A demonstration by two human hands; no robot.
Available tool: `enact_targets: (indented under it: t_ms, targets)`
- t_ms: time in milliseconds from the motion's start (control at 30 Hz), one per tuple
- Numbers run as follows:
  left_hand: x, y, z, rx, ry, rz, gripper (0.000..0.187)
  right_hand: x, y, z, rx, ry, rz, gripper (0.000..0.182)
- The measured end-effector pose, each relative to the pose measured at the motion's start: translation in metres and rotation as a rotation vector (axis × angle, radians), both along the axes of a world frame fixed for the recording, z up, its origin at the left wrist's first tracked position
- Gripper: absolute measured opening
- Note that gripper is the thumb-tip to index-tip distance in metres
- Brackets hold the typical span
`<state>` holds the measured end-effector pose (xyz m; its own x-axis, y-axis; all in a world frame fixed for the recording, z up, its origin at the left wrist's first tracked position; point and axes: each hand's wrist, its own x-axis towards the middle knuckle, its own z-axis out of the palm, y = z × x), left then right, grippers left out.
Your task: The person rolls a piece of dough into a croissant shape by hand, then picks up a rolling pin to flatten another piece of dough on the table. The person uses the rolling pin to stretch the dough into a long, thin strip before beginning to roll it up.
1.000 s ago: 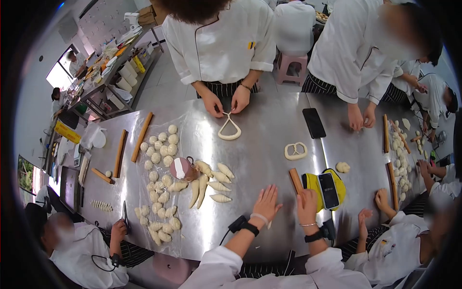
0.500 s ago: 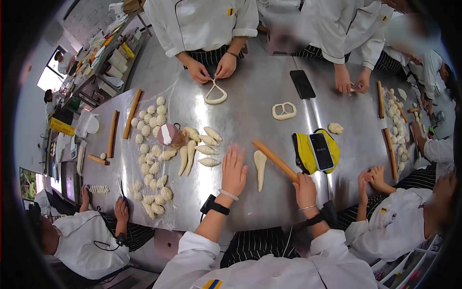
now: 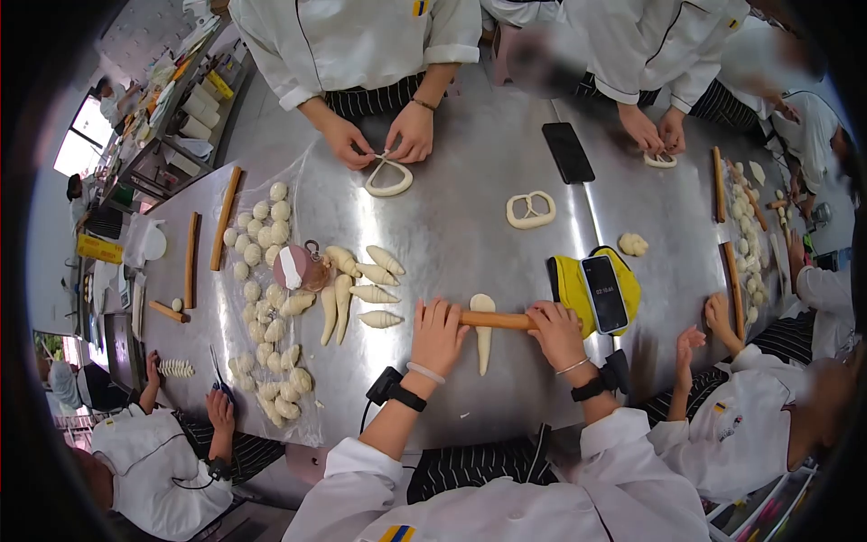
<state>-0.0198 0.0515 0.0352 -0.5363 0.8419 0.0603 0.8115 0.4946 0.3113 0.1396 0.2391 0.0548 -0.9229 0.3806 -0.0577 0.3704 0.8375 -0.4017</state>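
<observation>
A wooden rolling pin [image 3: 495, 320] lies level across a tapered strip of dough [image 3: 483, 350], its wide end showing beyond the pin and its thin tail pointing toward me. My left hand [image 3: 440, 334] grips the pin's left end. Closed over the right end is my right hand [image 3: 555, 332]. Rolled, ridged dough pieces [image 3: 374, 294] lie left of my left hand, beside two long tapered strips [image 3: 337, 307]. A yellow pouch [image 3: 639, 287] with a lit phone [image 3: 604, 294] on it sits just beyond my right hand.
Many dough balls [image 3: 271, 307] rest on plastic sheeting at left, near spare rolling pins [image 3: 226, 217]. A shaped pretzel [image 3: 530, 210], a dark phone [image 3: 568, 152] and a dough lump [image 3: 633, 244] lie farther back. Across the steel table [image 3: 452, 199], a co-worker's hands [image 3: 379, 144] twist dough.
My right hand has brought the rolling pin from a slant to level across the dough strip. My left hand has come down from the bare table onto the pin's left end.
</observation>
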Motion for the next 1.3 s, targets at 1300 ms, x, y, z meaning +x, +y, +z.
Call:
enact_targets:
  t_ms: [1300]
  targets:
    - [-0.014, 0.067, -0.015, -0.025, 0.022, -0.252, 0.052, 0.021, -0.060, -0.026, -0.063, -0.003, -0.306, 0.048]
